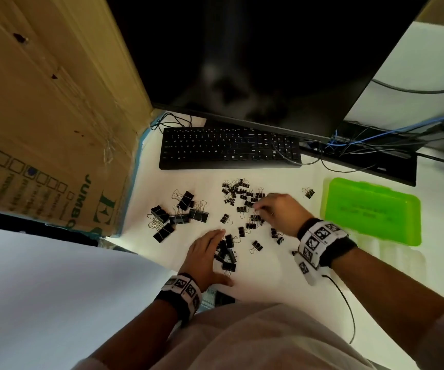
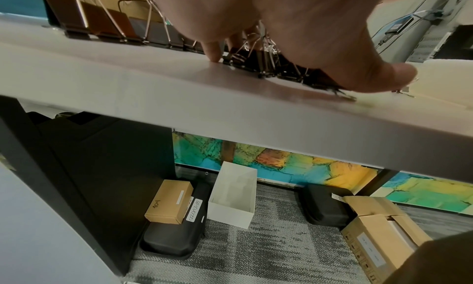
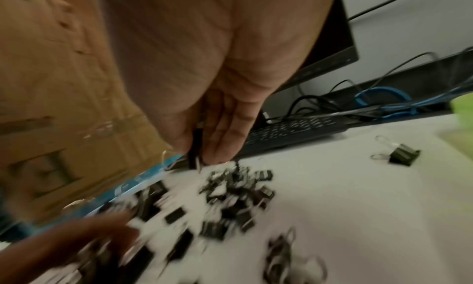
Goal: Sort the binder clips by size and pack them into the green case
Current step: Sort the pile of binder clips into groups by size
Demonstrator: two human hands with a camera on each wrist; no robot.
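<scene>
Black binder clips lie on the white desk in three groups: large clips at the left, a pile of small clips in the middle, and medium clips near the front. My left hand lies flat with straight fingers against the medium clips. My right hand reaches into the small pile and pinches a small black clip between thumb and fingers. The green case lies shut at the right, apart from both hands. The right wrist view is blurred.
One stray clip lies between the small pile and the case. A black keyboard and a dark monitor stand behind the clips. A big cardboard box walls the left. Cables tangle at the back right.
</scene>
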